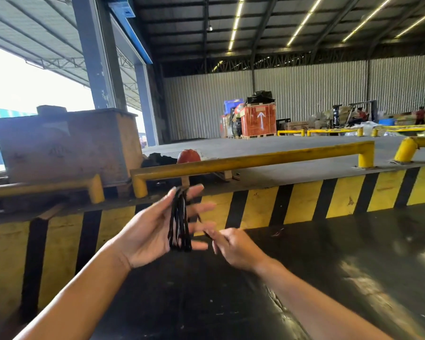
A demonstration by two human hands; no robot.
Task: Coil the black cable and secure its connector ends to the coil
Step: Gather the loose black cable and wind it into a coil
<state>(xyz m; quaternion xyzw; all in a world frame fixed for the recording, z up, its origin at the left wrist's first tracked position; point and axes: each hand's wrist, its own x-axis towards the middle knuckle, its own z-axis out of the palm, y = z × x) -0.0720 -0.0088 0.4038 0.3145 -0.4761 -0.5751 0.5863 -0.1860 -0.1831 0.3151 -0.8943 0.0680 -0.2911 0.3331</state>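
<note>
The black cable (179, 224) is wound in several long loops around the spread fingers of my left hand (152, 231), which is held palm up at the centre of the head view. A loose strand runs from the loops down and right to my right hand (233, 246), whose fingertips pinch it just beside the left hand's fingers. The connector ends are not visible; they may be hidden in the loops or in my right hand.
A yellow-and-black striped dock wall (304, 202) stands right behind my hands, topped by a yellow guard rail (255, 160). A wooden crate (66, 146) sits at the left, an orange helmet (189, 156) behind the rail. Dark wet floor (329, 278) lies below.
</note>
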